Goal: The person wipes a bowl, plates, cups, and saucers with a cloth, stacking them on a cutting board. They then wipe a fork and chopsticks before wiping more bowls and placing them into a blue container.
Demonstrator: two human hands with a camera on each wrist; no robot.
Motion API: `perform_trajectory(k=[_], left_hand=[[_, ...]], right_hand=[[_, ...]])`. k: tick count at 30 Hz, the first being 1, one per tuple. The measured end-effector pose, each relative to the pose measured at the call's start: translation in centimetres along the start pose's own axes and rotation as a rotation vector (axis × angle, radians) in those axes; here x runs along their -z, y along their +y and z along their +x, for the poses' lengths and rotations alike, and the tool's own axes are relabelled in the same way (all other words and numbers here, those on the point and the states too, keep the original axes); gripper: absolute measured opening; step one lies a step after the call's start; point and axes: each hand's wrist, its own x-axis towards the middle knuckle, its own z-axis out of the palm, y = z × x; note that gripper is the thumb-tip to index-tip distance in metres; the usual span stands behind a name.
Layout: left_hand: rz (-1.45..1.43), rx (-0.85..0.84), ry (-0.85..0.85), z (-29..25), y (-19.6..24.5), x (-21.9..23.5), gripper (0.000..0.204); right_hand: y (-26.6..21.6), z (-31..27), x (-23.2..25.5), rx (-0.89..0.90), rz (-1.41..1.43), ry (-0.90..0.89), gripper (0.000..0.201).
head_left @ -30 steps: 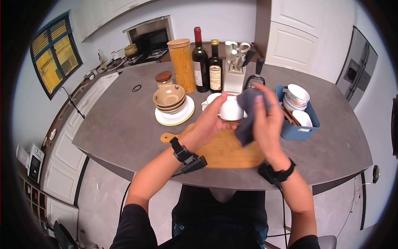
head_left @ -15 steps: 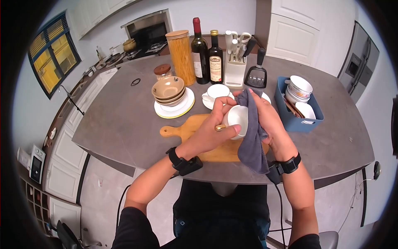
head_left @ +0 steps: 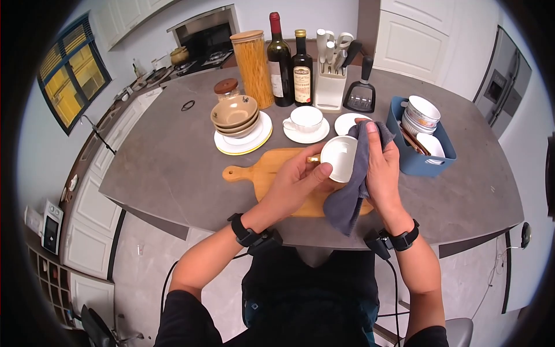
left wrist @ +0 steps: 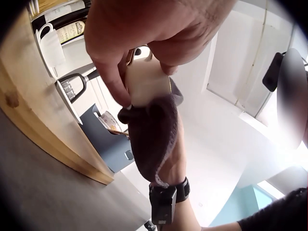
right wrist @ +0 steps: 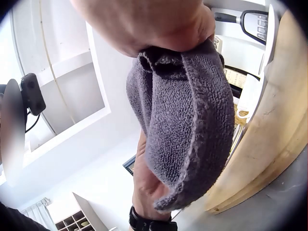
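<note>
A white cup (head_left: 339, 158) with a gold handle is tilted above the wooden board (head_left: 272, 165), its inside facing the head camera. My left hand (head_left: 293, 184) grips it from the left, thumb at the rim. My right hand (head_left: 383, 171) pinches a grey cloth (head_left: 348, 202) against the cup's right side, and the cloth hangs down past the cup. In the left wrist view the cup (left wrist: 147, 82) touches the cloth (left wrist: 151, 134). The right wrist view shows the cloth (right wrist: 187, 120) covering the cup.
Behind the board are a cup on a saucer (head_left: 306, 135) and a white saucer (head_left: 348, 124). Stacked bowls (head_left: 234, 111) on plates stand left, a blue bin (head_left: 425, 165) of dishes right. Bottles (head_left: 280, 72), a pasta jar (head_left: 252, 69), a knife block (head_left: 330, 92) and a spatula (head_left: 361, 95) stand behind.
The hands have drawn apart slightly from the first frame, and the cup has come up off the board area into clearer view, tilted, with the cloth now along its right side.
</note>
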Motion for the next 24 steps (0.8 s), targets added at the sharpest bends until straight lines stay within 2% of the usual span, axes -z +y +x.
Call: perform_trajectory(k=[3, 5, 6, 10, 12, 15, 17, 18, 21, 22, 24], left_hand=[[0.089, 0.016, 0.001, -0.8, 0.8, -0.4, 0.045], [0.144, 0.007, 0.007, -0.9, 0.6, -0.3, 0.040], [0.201, -0.005, 0.013, -1.0, 0.5, -0.3, 0.035], [0.164, 0.064, -0.018, -0.5, 0.3, 0.7, 0.033], [0.029, 0.211, -0.039, -0.7, 0.8, 0.8, 0.038], [-0.026, 0.260, -0.008, -1.1, 0.9, 1.1, 0.042], [-0.037, 0.277, -0.004, -1.5, 1.4, 1.4, 0.041], [-0.049, 0.295, 0.001, -1.8, 1.4, 1.5, 0.040], [-0.042, 0.310, -0.005, -2.0, 1.4, 2.1, 0.039], [-0.042, 0.312, -0.005, -2.0, 1.2, 2.2, 0.039], [-0.043, 0.315, -0.018, -1.9, 1.0, 2.2, 0.037]], right_hand=[[0.0, -0.2, 0.4, -0.082, -0.075, -0.034, 0.041], [-0.4, -0.6, 0.4, -0.244, 0.026, -0.017, 0.042], [-0.3, -0.7, 0.5, -0.246, 0.025, -0.018, 0.042], [-0.3, -1.1, 1.0, -0.318, 0.010, -0.035, 0.040], [-0.8, -1.4, 1.2, -0.341, -0.006, -0.054, 0.041], [-1.6, -1.5, 1.6, -0.380, -0.120, -0.047, 0.051], [-1.6, -0.8, 2.4, -0.284, -0.293, 0.016, 0.055], [-0.9, 0.0, 3.5, -0.223, -0.300, -0.010, 0.049], [-1.7, 1.0, 4.1, -0.132, -0.094, 0.014, 0.026], [-1.6, 0.8, 4.0, -0.133, -0.094, 0.015, 0.026], [-1.5, 0.0, 3.4, 0.369, -0.475, -0.063, 0.022]])
